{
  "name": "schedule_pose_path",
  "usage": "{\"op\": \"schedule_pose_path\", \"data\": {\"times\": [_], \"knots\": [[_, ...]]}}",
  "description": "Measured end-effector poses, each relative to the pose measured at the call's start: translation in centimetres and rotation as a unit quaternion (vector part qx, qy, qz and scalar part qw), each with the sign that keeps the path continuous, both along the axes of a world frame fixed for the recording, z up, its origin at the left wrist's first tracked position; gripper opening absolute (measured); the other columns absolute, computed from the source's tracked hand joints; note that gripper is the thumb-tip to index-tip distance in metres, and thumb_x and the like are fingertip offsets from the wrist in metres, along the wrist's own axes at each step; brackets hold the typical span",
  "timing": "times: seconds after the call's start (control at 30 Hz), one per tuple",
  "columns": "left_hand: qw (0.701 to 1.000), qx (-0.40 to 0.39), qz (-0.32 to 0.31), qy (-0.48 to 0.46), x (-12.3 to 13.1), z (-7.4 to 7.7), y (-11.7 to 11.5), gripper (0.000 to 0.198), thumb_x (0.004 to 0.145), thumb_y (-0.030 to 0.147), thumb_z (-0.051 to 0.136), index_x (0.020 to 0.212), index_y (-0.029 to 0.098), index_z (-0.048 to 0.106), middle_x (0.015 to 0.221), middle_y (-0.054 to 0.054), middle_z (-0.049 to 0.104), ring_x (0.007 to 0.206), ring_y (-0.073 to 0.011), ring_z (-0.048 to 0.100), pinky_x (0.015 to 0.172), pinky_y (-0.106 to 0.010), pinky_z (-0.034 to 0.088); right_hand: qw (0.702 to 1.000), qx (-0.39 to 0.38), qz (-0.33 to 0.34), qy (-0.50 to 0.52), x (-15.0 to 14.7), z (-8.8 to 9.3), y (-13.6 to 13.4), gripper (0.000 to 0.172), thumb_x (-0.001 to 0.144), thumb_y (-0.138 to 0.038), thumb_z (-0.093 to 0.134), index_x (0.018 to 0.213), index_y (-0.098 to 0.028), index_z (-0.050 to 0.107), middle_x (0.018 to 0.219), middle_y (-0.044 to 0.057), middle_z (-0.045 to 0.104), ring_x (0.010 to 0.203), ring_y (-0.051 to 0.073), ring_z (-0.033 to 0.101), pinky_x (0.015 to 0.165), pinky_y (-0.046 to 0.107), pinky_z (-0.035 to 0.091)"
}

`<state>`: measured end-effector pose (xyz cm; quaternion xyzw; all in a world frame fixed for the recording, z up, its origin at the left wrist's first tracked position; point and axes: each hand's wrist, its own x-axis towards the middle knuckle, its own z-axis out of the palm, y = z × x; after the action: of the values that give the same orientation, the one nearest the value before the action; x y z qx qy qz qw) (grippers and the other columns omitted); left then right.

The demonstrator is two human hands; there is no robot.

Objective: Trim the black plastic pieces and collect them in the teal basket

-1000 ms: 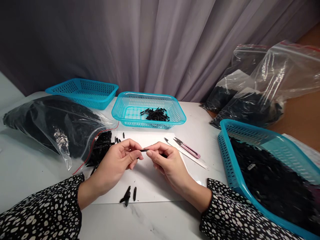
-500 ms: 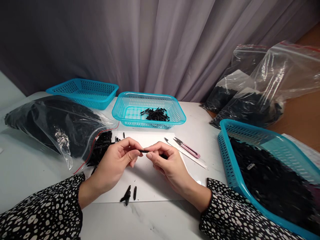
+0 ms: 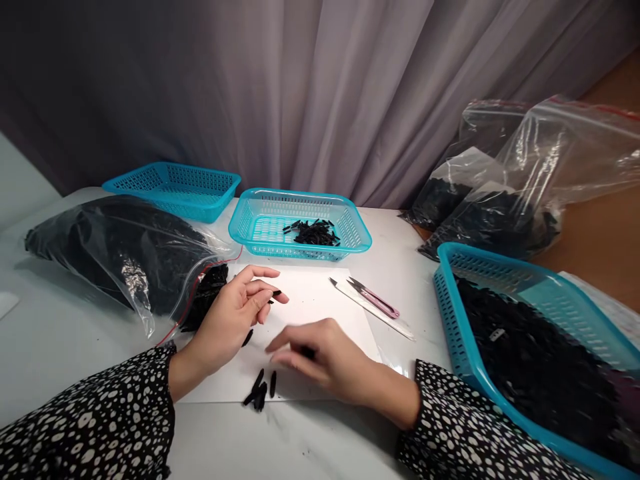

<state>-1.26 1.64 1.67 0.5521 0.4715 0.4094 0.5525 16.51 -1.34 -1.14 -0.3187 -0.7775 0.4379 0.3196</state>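
My left hand (image 3: 235,317) hovers over the left side of a white sheet (image 3: 325,300). Its index finger is stretched out, and its thumb and middle finger pinch a small black piece (image 3: 275,293). My right hand (image 3: 325,360) is low over the sheet's front part, palm down and smeared by motion. A dark spot shows between its fingers. Its fingertips are just above a few loose black pieces (image 3: 261,392) near the sheet's front edge. One more black piece (image 3: 247,338) lies under my left hand.
An open clear bag of black pieces (image 3: 115,247) lies at the left. Behind stand a turquoise basket (image 3: 175,180) and another basket (image 3: 300,197) holding some pieces. Pink snips (image 3: 376,299) lie right of the sheet. A large basket (image 3: 447,293) of black pieces and more bags (image 3: 500,213) are at the right.
The hands have parted. My right hand has dropped toward me onto the sheet near the loose pieces. My left hand stayed, its fingers more spread, keeping a black piece.
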Motion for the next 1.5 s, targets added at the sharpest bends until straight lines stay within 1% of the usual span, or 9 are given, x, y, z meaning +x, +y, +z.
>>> {"op": "schedule_pose_path", "data": {"times": [0.1, 0.2, 0.37, 0.53, 0.73, 0.9, 1.33, 1.43, 1.5], "knots": [[0.999, 0.023, -0.017, 0.015, -0.2, -0.5, -0.1, 0.023, 0.090, 0.029, 0.060, 0.110, 0.019, 0.058, 0.058, 0.006, 0.055, 0.054, -0.0122, 0.046, 0.054, -0.025, 0.032, 0.979, -0.015, -0.196, 0.058, -0.1, -0.2, 0.4, 0.015, 0.090, -0.033, 0.067, 0.097, -0.020, 0.069, 0.054, -0.007, 0.050, 0.048, 0.011, 0.040, 0.050, 0.025, 0.034], [0.997, 0.051, -0.045, 0.031, -0.2, -0.9, -0.3, 0.024, 0.093, 0.034, 0.059, 0.113, 0.019, 0.058, 0.056, 0.008, 0.050, 0.053, -0.0121, 0.046, 0.053, -0.025, 0.030, 0.964, -0.029, -0.247, 0.091, -0.2, -0.2, 0.7, 0.019, 0.088, -0.032, 0.066, 0.103, -0.021, 0.069, 0.052, -0.008, 0.047, 0.048, 0.013, 0.038, 0.050, 0.026, 0.032], [0.997, 0.047, -0.066, 0.011, -0.1, -1.0, -0.6, 0.026, 0.093, 0.036, 0.060, 0.112, 0.020, 0.057, 0.059, 0.007, 0.052, 0.050, -0.0103, 0.043, 0.054, -0.025, 0.032, 0.968, -0.062, -0.212, 0.120, -0.2, -0.1, 0.7, 0.016, 0.088, -0.029, 0.063, 0.093, -0.020, 0.076, 0.067, 0.001, 0.069, 0.050, 0.012, 0.040, 0.053, 0.027, 0.036], [0.997, 0.033, -0.067, -0.014, 0.1, -0.7, -0.5, 0.023, 0.092, 0.035, 0.061, 0.109, 0.020, 0.056, 0.055, 0.008, 0.049, 0.050, -0.0107, 0.045, 0.051, -0.025, 0.028, 0.964, -0.079, -0.202, 0.151, -0.2, -0.3, 0.8, 0.017, 0.086, -0.027, 0.064, 0.095, -0.021, 0.078, 0.058, -0.003, 0.061, 0.051, 0.012, 0.039, 0.053, 0.026, 0.037], [0.996, 0.037, -0.069, -0.029, 0.2, -0.4, -0.8, 0.017, 0.093, 0.031, 0.060, 0.106, 0.020, 0.058, 0.069, 0.003, 0.062, 0.053, -0.0097, 0.046, 0.053, -0.025, 0.033, 0.955, -0.075, -0.236, 0.165, -0.1, -0.3, 0.8, 0.013, 0.084, -0.029, 0.068, 0.087, -0.021, 0.077, 0.053, -0.005, 0.054, 0.050, 0.012, 0.040, 0.052, 0.027, 0.038], [0.995, 0.068, -0.066, -0.031, 0.1, -0.4, -1.2, 0.014, 0.093, 0.025, 0.061, 0.106, 0.021, 0.061, 0.072, 0.003, 0.060, 0.058, -0.0099, 0.048, 0.057, -0.025, 0.038, 0.953, -0.066, -0.246, 0.164, 0.0, -0.3, 0.8, 0.013, 0.083, -0.032, 0.069, 0.086, -0.022, 0.075, 0.051, -0.005, 0.049, 0.049, 0.013, 0.042, 0.052, 0.027, 0.039], [0.995, 0.052, -0.054, -0.069, 0.0, -0.4, -1.2, 0.015, 0.092, 0.022, 0.061, 0.107, 0.021, 0.060, 0.076, 0.001, 0.063, 0.059, -0.0089, 0.049, 0.054, -0.023, 0.037, 0.954, -0.065, -0.234, 0.176, 0.0, -0.2, 0.6, 0.011, 0.086, -0.030, 0.068, 0.085, -0.021, 0.075, 0.055, -0.004, 0.056, 0.049, 0.012, 0.042, 0.052, 0.027, 0.038], [0.994, -0.018, -0.013, -0.105, 0.0, -0.2, -0.6, 0.020, 0.089, 0.018, 0.056, 0.109, 0.020, 0.056, 0.083, -0.001, 0.068, 0.055, -0.0071, 0.045, 0.048, -0.020, 0.029, 0.974, -0.060, -0.173, 0.132, 0.2, -0.1, 0.4, 0.012, 0.089, -0.030, 0.068, 0.086, -0.022, 0.076, 0.057, -0.003, 0.059, 0.050, 0.013, 0.046, 0.052, 0.027, 0.040], [0.992, -0.045, 0.015, -0.115, 0.1, -0.1, -0.3, 0.025, 0.085, 0.015, 0.056, 0.110, 0.019, 0.055, 0.087, -0.003, 0.070, 0.054, -0.0062, 0.043, 0.046, -0.019, 0.025, 0.995, -0.055, -0.040, 0.073, 0.2, 0.0, 0.3, 0.013, 0.092, -0.029, 0.066, 0.090, -0.021, 0.076, 0.068, 0.000, 0.070, 0.056, 0.014, 0.057, 0.057, 0.027, 0.046]]}}
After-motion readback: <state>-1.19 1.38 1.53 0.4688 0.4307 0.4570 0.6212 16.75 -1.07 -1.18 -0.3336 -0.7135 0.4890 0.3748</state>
